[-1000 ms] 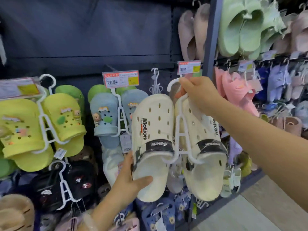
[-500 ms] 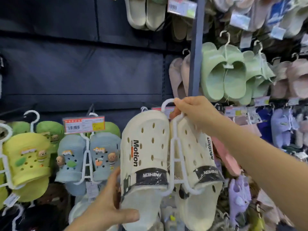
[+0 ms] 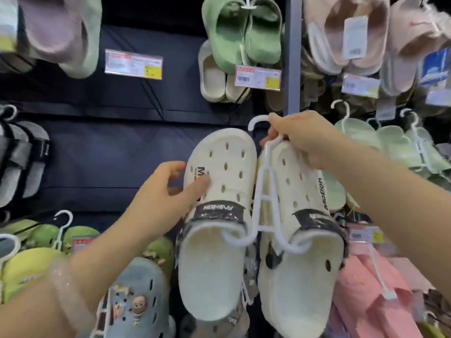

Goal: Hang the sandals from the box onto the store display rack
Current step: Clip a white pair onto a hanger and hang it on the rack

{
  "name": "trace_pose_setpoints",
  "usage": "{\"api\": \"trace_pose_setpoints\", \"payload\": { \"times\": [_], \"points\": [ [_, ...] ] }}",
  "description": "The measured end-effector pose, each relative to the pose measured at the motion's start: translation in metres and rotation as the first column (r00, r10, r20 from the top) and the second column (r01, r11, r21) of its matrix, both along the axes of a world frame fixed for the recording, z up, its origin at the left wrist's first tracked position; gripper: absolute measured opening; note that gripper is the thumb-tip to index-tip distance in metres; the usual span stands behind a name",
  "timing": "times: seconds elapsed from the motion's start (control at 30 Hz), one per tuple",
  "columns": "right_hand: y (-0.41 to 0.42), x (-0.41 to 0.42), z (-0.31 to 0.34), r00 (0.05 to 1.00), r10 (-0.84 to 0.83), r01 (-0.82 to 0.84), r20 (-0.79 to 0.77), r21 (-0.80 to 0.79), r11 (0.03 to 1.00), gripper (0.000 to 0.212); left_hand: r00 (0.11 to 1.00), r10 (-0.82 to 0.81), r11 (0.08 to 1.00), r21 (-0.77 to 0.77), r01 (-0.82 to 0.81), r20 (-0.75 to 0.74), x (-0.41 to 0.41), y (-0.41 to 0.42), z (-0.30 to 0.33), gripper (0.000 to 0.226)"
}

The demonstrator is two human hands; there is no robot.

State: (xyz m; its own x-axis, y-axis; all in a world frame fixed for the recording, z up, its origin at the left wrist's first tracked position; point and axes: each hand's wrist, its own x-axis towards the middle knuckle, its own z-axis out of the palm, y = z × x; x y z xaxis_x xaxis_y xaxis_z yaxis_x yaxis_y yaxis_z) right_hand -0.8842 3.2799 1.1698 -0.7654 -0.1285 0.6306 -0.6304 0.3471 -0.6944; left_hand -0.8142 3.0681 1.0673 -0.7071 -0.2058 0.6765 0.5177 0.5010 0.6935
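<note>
Nearest, low at left: a forearm with a clear bracelet (image 3: 64, 284) at the wrist, leading up to the left hand (image 3: 162, 201). Fingers loosely spread, thumb pressing flat on the top of the left shoe, other fingers at its outer edge; gripping nothing.

At centre: cream sandals (image 3: 219, 230), a perforated pair with black straps, held up in front of the rack on a white hanger (image 3: 264, 196) whose two lower prongs sit inside the shoe openings. Right hand (image 3: 302, 140) curled round the hanger's neck just below its hook, resting on the toe of the right shoe. Hook free in the air, on no peg.

Behind and below the pair: blue clogs (image 3: 136, 296) with small figure charms, yellow clogs (image 3: 26, 272) at far left, pink slippers (image 3: 380, 296) at lower right, partly hidden by the held shoes.

Farther back: dark rack panel (image 3: 102, 147), a grey upright post (image 3: 291, 52), a price label (image 3: 258, 77) left of the post, green slides (image 3: 240, 35) above it, pale green slides (image 3: 380, 145) behind the right arm, grey sandals (image 3: 22, 157) at the left edge.
</note>
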Motion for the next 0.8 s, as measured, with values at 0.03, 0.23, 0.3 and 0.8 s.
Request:
{"api": "trace_pose_setpoints", "payload": {
  "times": [0.03, 0.23, 0.3, 0.8],
  "points": [
    [0.001, -0.006, 0.009, 1.000, -0.015, 0.015, 0.014, -0.046, 0.999, 0.043, 0.999, 0.009, 1.000, 0.010, -0.009, 0.046, -0.006, -0.005, 0.011, 0.070],
    [-0.002, -0.052, 0.040, 0.996, -0.012, 0.030, 0.087, -0.211, 0.977, 0.034, 0.909, -0.306, 0.950, 0.158, 0.270, 0.285, -0.031, -0.038, 0.026, 0.087],
    [-0.008, -0.068, 0.046, 0.994, -0.012, 0.035, 0.107, -0.215, 0.976, 0.035, 0.909, -0.324, 0.944, 0.145, 0.295, 0.262, -0.044, -0.043, 0.024, 0.094],
    [-0.027, -0.143, 0.100, 0.969, 0.093, -0.162, -0.227, -0.305, 0.939, 0.023, 0.997, -0.055, 0.979, 0.193, 0.063, -0.047, -0.135, 0.007, 0.047, 0.009]
  ]
}}
